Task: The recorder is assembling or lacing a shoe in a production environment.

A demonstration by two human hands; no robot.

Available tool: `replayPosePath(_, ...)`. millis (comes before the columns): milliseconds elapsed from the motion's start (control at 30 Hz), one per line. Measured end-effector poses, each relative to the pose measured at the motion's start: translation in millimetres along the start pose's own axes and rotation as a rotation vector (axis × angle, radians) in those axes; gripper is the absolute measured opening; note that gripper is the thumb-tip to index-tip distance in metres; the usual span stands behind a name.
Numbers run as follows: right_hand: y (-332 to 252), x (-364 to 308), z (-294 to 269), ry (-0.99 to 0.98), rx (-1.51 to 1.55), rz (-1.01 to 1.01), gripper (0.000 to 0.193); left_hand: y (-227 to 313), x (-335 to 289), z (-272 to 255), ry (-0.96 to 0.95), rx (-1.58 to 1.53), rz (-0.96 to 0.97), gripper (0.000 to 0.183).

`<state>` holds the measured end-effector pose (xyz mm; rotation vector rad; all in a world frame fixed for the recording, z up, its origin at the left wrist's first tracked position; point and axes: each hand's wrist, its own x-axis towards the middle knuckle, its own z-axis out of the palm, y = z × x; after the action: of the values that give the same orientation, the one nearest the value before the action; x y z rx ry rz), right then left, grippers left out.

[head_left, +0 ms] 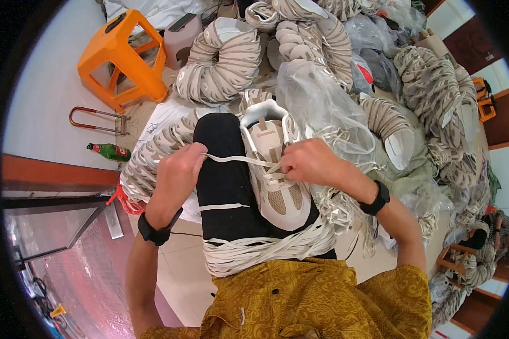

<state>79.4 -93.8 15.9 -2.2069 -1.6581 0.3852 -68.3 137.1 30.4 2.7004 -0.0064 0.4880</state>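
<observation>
A beige and white shoe upper lies on my right thigh, toe pointing toward me. A flat cream shoelace runs from its eyelets across to my left hand, whose fingers are closed on it above my left thigh. My right hand is at the eyelet row, fingers pinched on lace there; its fingertips partly cover the lacing. A bundle of cream laces lies across my lap. One loose lace rests across my left thigh, over black trousers.
Curved stacks of shoe uppers surround me, ahead and right. Clear plastic bags lie beyond the shoe upper. An orange stool and a green bottle are at left. Another person sits far right.
</observation>
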Motion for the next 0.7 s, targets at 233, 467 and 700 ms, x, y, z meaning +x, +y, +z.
replayPosePath(233,5,11,-14,-0.169,0.196,0.118,0.005,-31,-5,-8,-0.007,0.152,-0.009,0.006)
replayPosePath(467,16,-2,4,0.027,0.480,0.168,0.018,-43,-29,-8,0.045,0.293,0.032,0.019)
replayPosePath(700,41,-36,31,0.179,0.045,0.477,0.043,-3,-16,-15,0.026,0.534,0.030,0.020)
